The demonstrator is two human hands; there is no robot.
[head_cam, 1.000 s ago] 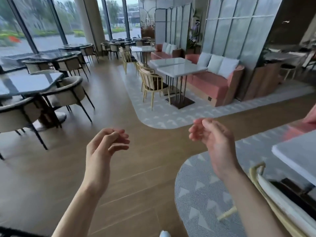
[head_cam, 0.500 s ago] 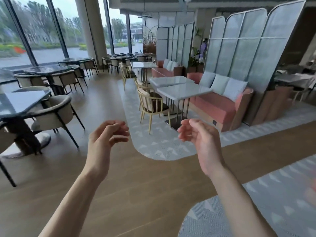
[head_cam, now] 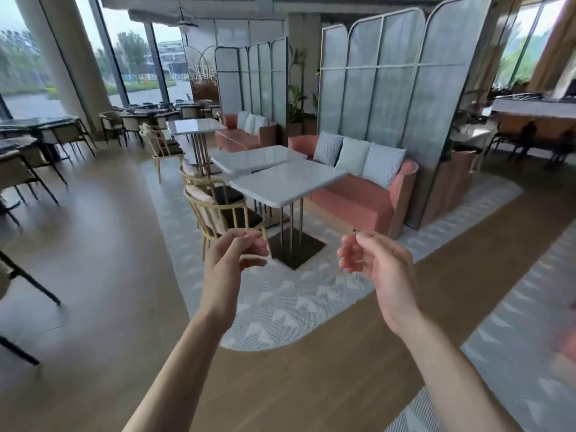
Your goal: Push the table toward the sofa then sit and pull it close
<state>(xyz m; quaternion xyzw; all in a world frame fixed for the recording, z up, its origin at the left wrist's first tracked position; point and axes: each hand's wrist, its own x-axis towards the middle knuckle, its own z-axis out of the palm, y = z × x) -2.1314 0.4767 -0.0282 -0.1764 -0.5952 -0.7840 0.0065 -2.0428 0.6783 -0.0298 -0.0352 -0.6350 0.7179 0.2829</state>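
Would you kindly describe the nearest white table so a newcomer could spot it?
Find the pink sofa with three cushions before the tall screen. The table stands in front of it on the patterned rug. Unlike the white table behind, it is nearest the camera and shows its dark square base.

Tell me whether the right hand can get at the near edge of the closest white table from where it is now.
Probably not yet. The right hand is raised, empty, well short of the white table, with open rug between them. Nothing blocks that near edge; the yellow chair sits off to the left.
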